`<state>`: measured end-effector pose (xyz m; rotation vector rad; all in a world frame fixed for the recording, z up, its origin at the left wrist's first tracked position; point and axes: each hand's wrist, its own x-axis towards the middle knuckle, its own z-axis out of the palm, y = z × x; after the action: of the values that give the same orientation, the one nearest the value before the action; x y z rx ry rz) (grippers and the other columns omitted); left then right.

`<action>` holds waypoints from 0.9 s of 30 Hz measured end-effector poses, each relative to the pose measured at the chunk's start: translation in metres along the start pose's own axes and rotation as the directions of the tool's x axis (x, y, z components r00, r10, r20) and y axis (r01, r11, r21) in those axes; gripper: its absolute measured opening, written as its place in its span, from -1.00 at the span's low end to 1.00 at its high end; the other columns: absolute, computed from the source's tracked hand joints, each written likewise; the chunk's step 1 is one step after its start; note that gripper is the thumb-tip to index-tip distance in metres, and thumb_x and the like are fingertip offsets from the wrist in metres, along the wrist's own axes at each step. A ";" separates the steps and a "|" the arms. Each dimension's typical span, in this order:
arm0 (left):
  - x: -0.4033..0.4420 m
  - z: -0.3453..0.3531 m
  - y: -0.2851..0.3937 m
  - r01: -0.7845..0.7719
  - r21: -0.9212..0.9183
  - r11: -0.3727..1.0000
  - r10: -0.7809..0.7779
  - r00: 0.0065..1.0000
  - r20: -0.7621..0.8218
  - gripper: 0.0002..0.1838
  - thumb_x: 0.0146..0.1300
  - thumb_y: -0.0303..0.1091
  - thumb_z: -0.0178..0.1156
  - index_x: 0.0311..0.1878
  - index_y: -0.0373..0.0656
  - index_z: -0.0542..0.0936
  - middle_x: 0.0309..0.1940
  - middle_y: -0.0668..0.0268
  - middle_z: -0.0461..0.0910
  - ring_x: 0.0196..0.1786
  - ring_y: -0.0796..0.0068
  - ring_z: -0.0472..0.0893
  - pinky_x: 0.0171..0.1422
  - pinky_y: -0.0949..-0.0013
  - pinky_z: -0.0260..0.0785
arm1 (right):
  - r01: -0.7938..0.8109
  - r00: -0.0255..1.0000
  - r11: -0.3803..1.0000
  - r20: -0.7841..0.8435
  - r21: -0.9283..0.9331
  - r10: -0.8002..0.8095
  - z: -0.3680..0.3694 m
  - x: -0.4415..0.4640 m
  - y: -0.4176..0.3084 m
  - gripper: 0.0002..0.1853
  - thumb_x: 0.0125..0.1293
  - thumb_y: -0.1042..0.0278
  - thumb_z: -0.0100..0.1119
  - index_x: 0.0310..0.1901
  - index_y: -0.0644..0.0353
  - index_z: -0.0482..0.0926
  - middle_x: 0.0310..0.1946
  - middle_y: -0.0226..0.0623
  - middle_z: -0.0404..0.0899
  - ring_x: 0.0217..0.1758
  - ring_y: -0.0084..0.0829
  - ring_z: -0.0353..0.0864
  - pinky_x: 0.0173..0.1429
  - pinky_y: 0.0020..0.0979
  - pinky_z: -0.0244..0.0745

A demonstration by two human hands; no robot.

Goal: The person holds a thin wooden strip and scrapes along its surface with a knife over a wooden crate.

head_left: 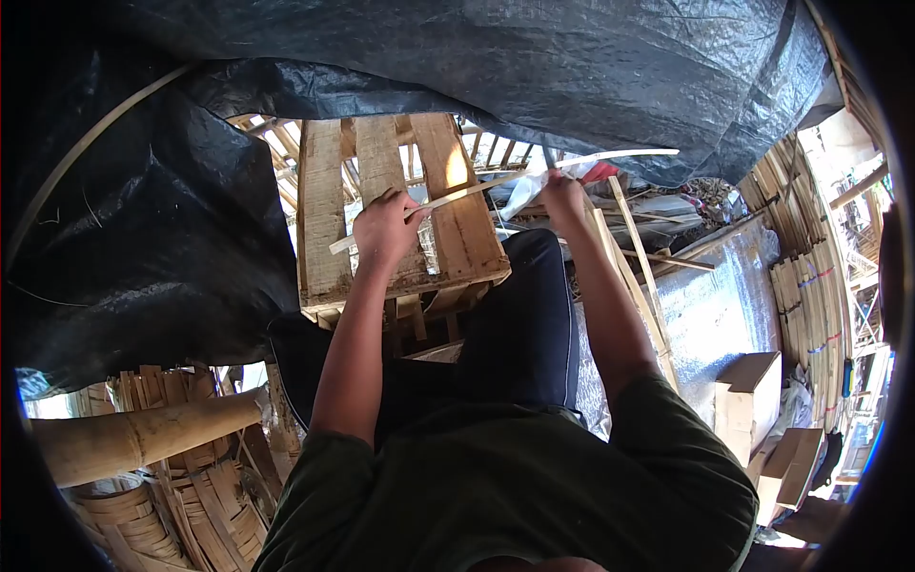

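Note:
A long, thin bamboo strip (474, 189) slants up to the right across the wooden slatted bench, its far end slightly bowed. Near its lower end, my left hand (383, 229) is closed round it above the slats. My right hand (562, 194) is a closed fist just beneath the strip, further right. From the top of that fist a narrow grey knife blade (549, 158) points away from me and meets the strip. The knife's handle is hidden in my fingers.
The slatted wooden bench (376, 157) stands before my knees. Black plastic sheeting (172, 219) hangs left and overhead. Loose bamboo strips (634, 229) lean by my right arm, near cardboard boxes (748, 396). A thick bamboo pole (143, 437) lies lower left.

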<state>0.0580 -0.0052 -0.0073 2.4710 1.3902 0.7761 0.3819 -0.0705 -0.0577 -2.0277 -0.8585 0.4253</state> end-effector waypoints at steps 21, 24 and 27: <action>-0.002 -0.003 0.002 0.022 0.008 1.000 -0.023 0.999 0.026 -0.73 0.21 -0.02 0.41 -0.35 0.00 0.65 -0.32 0.38 0.67 -0.22 0.24 0.69 -0.20 0.19 0.48 | 0.427 0.904 0.823 0.163 -0.375 -0.395 0.045 0.002 0.050 -0.55 0.59 0.09 -0.16 -0.15 0.31 0.63 -0.62 -0.20 0.56 -0.54 -0.31 0.67 -0.60 -0.12 0.46; -0.003 -0.002 0.001 0.002 0.006 1.000 -0.002 1.000 0.026 -0.73 0.21 -0.03 0.41 -0.34 0.00 0.65 -0.31 0.37 0.66 -0.22 0.24 0.69 -0.20 0.20 0.48 | -0.148 0.947 0.989 0.288 -0.006 0.143 0.004 -0.024 -0.022 -0.53 0.60 0.00 -0.17 -0.04 0.29 0.58 -0.62 -0.24 0.50 -0.65 -0.39 0.51 -0.66 -0.19 0.33; -0.002 -0.002 0.000 0.005 -0.002 1.000 -0.005 1.000 0.019 -0.73 0.21 -0.03 0.41 -0.34 0.01 0.65 -0.31 0.37 0.66 -0.22 0.24 0.69 -0.20 0.20 0.48 | -0.328 0.939 0.937 0.153 0.117 0.310 -0.003 -0.029 -0.037 -0.52 0.60 -0.08 -0.14 0.02 0.25 0.51 -0.65 -0.38 0.35 -0.78 -0.56 0.25 -0.71 -0.29 0.18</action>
<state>0.0558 -0.0072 -0.0069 2.4654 1.3878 0.7510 0.3476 -0.0789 -0.0255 -2.0275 -0.5557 0.7881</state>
